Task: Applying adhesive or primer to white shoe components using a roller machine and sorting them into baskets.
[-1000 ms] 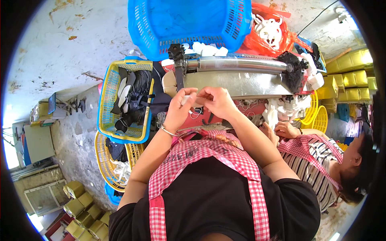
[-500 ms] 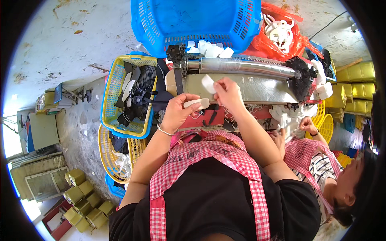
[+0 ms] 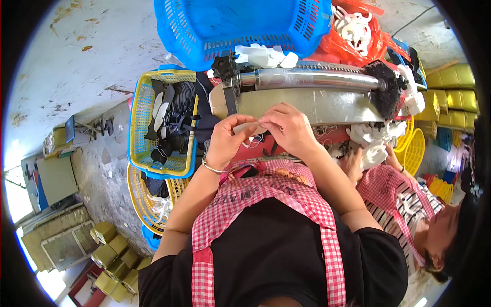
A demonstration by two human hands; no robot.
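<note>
My left hand [image 3: 227, 140] is closed around a small pale piece of padding [image 3: 246, 128], thumb on its near side. The fingertips of my right hand [image 3: 290, 130] meet the right end of this piece in a pinch. Most of it is covered by my fingers. Both hands are over the near edge of a machine, in front of its sloping metal plate [image 3: 312, 105]. Behind the plate runs a shiny metal roller [image 3: 314, 78] between dark, grimy knobs. A heap of white pieces [image 3: 266, 55] lies beyond the roller, at the blue basket's lip.
A large blue basket [image 3: 235, 23] stands behind the machine. To the left, a yellow basket [image 3: 138, 123] holds dark pieces. A red bag [image 3: 381, 43] with white loops sits far right. At my right, a co-worker's hands [image 3: 353, 166] hold white material.
The white piece that was in my right hand is no longer there. My right hand has come down and left to the piece in my left hand. The co-worker's hands have moved.
</note>
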